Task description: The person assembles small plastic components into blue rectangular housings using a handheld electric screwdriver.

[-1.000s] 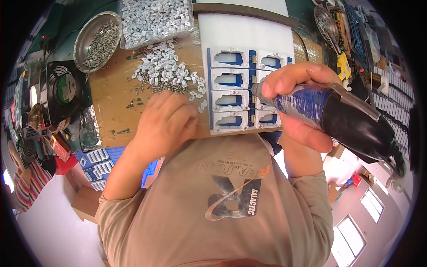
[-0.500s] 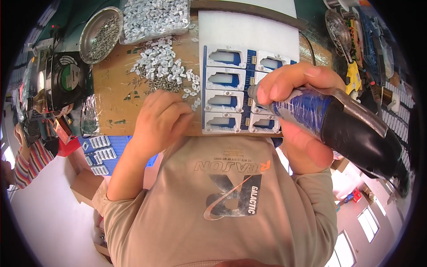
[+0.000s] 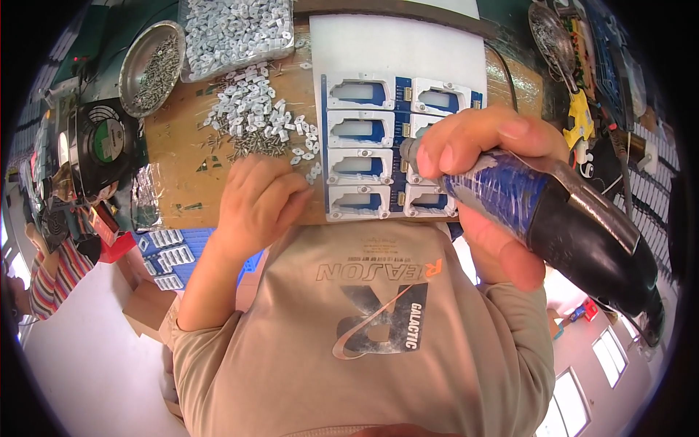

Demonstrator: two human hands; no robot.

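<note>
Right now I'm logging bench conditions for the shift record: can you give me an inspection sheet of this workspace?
Surface: brown bench top, partly taped.
Job's things: blue-and-white fixture tray of framed parts; electric screwdriver tip down on it.
Clutter: loose white clips and screws; round metal dish of screws; clear bin of white clips; black fan.
Hands: right hand grips the screwdriver; left hand rests by the loose parts.
Cables: black cord beside the tray.
Surroundings: another person's striped sleeve at left.
</note>
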